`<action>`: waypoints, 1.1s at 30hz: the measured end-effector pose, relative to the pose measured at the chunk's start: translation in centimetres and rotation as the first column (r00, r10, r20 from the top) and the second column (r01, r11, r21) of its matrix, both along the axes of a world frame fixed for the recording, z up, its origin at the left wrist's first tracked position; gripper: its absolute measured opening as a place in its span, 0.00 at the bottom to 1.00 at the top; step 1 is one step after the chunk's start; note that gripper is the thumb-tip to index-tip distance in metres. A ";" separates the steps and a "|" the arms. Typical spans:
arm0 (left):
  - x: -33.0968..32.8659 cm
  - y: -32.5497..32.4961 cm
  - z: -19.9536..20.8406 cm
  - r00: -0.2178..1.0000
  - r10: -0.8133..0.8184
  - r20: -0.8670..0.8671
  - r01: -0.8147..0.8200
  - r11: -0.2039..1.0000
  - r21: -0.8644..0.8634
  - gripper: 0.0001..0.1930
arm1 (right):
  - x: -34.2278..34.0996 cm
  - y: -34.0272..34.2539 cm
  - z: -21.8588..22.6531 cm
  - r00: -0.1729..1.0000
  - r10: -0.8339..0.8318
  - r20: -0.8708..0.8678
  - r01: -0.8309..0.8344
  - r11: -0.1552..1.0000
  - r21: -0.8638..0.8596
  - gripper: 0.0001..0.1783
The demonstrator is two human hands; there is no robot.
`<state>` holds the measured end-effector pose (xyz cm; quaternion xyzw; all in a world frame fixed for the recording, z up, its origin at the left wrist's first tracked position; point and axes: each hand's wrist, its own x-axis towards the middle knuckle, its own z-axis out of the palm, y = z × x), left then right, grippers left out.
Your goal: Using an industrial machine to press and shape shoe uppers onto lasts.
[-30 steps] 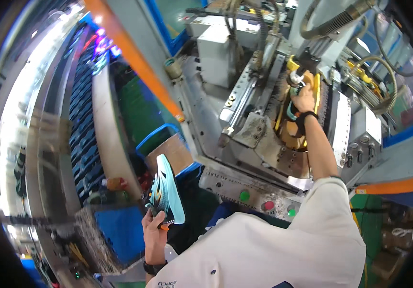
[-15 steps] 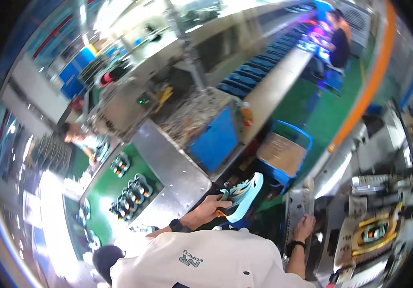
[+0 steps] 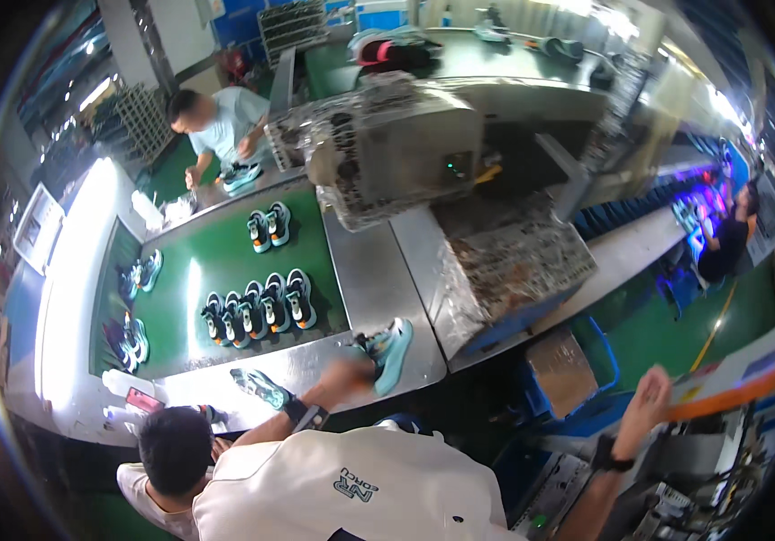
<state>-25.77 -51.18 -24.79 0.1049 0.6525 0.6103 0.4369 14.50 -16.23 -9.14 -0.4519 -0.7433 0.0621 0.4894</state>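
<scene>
The two hands are being kept well apart. The left hand (image 3: 348, 377), blurred, is closing around one end of an athletic shoe (image 3: 391, 357), and the right hand (image 3: 647, 398) is reaching out with fingers loosely extended and gripping nothing, near an orange bar (image 3: 748, 389); whether it is touching the bar cannot be told. The held shoe is appearing over the near edge of the metal surface (image 3: 362, 270), close to its near right corner; contact with that surface cannot be confirmed. Its thick sole is showing smooth pale turquoise and is facing right, while its upper is showing darker patches beside lighter turquoise; finer detail is blurring. A separate pale turquoise shoe (image 3: 261, 388) is lying along the near edge, left of the left hand. Beside it, a dark-haired person (image 3: 175, 455) is leaning in. Beyond, five shoes (image 3: 255, 311) with dark openings and orange accents are standing in a row toward the near right corner of the green surface (image 3: 176, 257). A further pair (image 3: 268, 227) is standing nearer its far edge, where a co-worker (image 3: 225, 126) is handling another shoe (image 3: 240, 178).
</scene>
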 end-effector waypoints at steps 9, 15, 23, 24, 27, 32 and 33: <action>-26.3 3.4 -7.5 0.819 0.478 0.318 -0.404 0.873 -0.274 0.13 | -40.8 4.2 24.1 0.664 0.542 0.515 -0.728 0.626 0.279 0.20; -44.1 3.0 -16.5 0.818 0.039 -0.574 -0.186 0.962 -0.200 0.19 | -60.8 3.7 27.1 0.385 0.402 0.831 -0.889 0.403 0.217 0.39; -46.4 7.0 -13.6 0.863 0.479 -0.161 -0.485 0.874 -0.002 0.35 | -72.4 6.1 23.8 0.264 0.470 0.842 -0.900 0.435 0.039 0.28; -44.5 8.1 -13.4 0.874 0.483 -0.047 -0.474 0.871 0.133 0.34 | -71.7 6.2 24.9 0.287 0.410 0.866 -0.896 0.433 0.092 0.26; -35.7 9.5 -18.0 0.729 0.286 -0.622 -0.215 0.958 0.188 0.30 | -70.3 5.8 25.5 0.332 0.397 0.856 -0.921 0.332 0.203 0.29; -20.0 8.8 -8.1 0.987 -0.012 0.161 -0.051 0.924 0.379 0.14 | -68.2 3.8 25.5 0.410 0.479 0.776 -0.912 0.208 0.353 0.22; -18.9 9.4 -3.8 0.961 -0.153 0.232 0.069 0.941 0.331 0.11 | -65.6 2.5 26.8 0.493 0.494 0.716 -0.869 0.314 0.382 0.22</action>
